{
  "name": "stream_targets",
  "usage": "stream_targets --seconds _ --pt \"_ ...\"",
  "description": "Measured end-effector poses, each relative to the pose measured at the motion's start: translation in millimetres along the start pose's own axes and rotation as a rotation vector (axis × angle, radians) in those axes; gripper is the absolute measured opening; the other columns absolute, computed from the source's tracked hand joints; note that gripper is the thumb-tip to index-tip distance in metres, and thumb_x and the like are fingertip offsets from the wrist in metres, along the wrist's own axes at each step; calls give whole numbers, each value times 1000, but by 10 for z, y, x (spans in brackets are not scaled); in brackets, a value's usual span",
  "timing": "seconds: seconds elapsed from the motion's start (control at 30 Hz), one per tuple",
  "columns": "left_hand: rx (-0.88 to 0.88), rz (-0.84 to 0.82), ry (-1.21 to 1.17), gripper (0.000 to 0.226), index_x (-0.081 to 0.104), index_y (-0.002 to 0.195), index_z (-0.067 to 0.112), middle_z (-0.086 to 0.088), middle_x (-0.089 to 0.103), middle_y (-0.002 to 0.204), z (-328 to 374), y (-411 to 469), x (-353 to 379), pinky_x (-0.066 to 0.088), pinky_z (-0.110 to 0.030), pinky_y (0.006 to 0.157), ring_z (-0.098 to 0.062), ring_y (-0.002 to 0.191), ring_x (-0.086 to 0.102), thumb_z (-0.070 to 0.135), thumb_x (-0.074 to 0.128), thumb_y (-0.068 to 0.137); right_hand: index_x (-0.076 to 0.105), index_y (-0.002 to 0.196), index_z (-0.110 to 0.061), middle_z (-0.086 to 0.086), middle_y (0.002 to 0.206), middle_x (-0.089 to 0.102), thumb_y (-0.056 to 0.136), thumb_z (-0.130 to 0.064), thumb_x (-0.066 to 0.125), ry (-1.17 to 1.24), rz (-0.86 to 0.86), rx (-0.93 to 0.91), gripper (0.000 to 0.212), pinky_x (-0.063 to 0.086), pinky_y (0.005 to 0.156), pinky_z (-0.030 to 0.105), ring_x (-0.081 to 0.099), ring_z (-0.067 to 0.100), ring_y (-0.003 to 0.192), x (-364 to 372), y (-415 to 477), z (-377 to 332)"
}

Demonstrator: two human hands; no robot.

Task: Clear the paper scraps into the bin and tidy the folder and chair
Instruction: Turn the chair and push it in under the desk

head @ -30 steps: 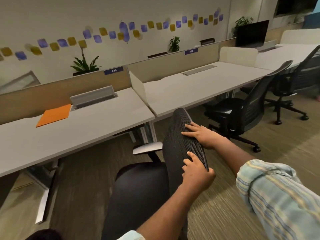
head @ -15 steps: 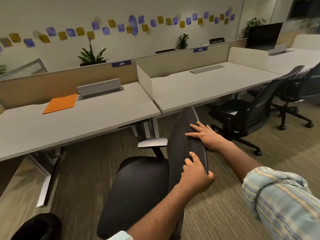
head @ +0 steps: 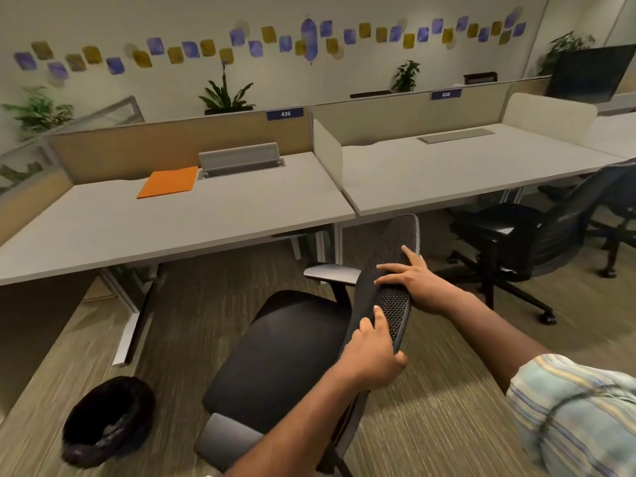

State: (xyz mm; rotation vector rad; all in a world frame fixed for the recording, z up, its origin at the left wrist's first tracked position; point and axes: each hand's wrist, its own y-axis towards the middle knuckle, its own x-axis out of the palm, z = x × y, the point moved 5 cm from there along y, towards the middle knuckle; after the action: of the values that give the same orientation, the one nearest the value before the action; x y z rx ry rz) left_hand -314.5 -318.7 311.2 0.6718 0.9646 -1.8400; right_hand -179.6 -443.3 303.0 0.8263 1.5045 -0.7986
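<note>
The curved mesh chair back (head: 395,242) is gripped at its rim by the left hand (head: 373,356); the right hand (head: 418,282) is pressed flat, fingers spread.

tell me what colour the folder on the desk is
Orange; the folder lies flat on the desk, seen in the head view.

Black mesh-backed chair (head: 275,349) faces the desk (head: 172,232), orange folder (head: 168,182) flat on it, bin (head: 144,397) beside the chair.

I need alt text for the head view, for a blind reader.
The left hand grips the mesh back of a black chair and the right hand lies flat on it. An orange folder lies on the grey desk ahead; a black bin stands on the floor.
</note>
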Motion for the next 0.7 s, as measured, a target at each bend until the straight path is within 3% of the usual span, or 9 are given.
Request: stream_targets --seconds 0.27,0.37,0.5,0.63,0.7 --pt "-38 30 -63 89 -1 149 19 -14 26 149 -518 -256 -313 35 -45 109 -30 134 33 61 45 86 53 127 -37 -10 145 44 87 -17 63 54 81 -10 46 1 107 76 -1 37 146 48 143 -575" --pt "-98 117 -16 84 12 147 15 -15 36 143 -713 -361 -394 39 -47 104 -31 129 40 67 36 85 56 124 -36 -10 140 49 88 -19 62 70 122 -17 41 0 105 78 3 37 146 75 160 -795" --pt "-180 224 36 71 44 120 13 -12 55 125 -978 -497 -511 46 -47 93 -30 114 53 73 31 83 56 125 -33 -8 141 48 89 -16 59 81 122 -4 40 -7 101 78 3 35 146 96 181 -1124" --pt "-220 304 110 72 49 113 13 -10 60 117 -1228 -643 -619 49 -45 87 -28 106 58 75 30 81 54 128 -35 -8 143 45 91 -18 57 38 108 30 41 -8 102 78 1 34 146 84 225 -1478" --pt "-227 350 168 72 50 112 14 -9 62 113 -1325 -706 -653 50 -44 85 -27 103 60 75 28 81 53 128 -38 -9 141 46 91 -23 56 -51 128 26 40 -15 99 78 4 34 147 80 222 -1634"
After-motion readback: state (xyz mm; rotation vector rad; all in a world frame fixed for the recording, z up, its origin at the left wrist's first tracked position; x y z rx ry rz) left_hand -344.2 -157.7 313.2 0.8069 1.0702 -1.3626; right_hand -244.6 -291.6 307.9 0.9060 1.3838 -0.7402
